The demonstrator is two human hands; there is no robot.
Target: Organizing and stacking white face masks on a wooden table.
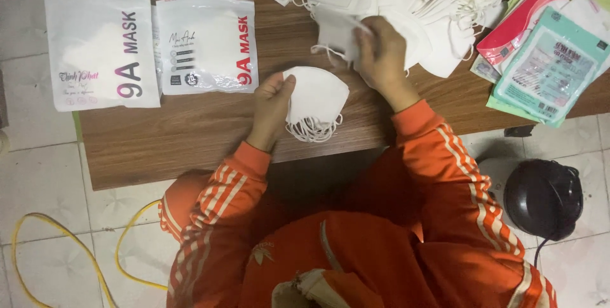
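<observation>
- The left hand [272,101] is closed around a small stack of folded white masks [316,95], thumb on top, holding them just above the wooden surface [190,136]; their ear loops hang in a bunch below the stack.
- The right hand [380,51] is pinched on a single loose mask [333,32] at the edge of the big heap of white masks [413,3], which lies along the far side of the surface.
- Two sealed white pouches [101,44] [206,41] lie flat side by side to the left, well apart from both hands; each looks already filled.
- A fan of flat, coloured empty packets [546,60] sits at the right end of the surface, untouched.
- Judging from this, the work is at an early stage: two pouches look packed, one stack is being gathered, and the heap and the packet pile are both large.
- On the tiled floor lie a yellow cable [76,244] and a black round object [543,197].
</observation>
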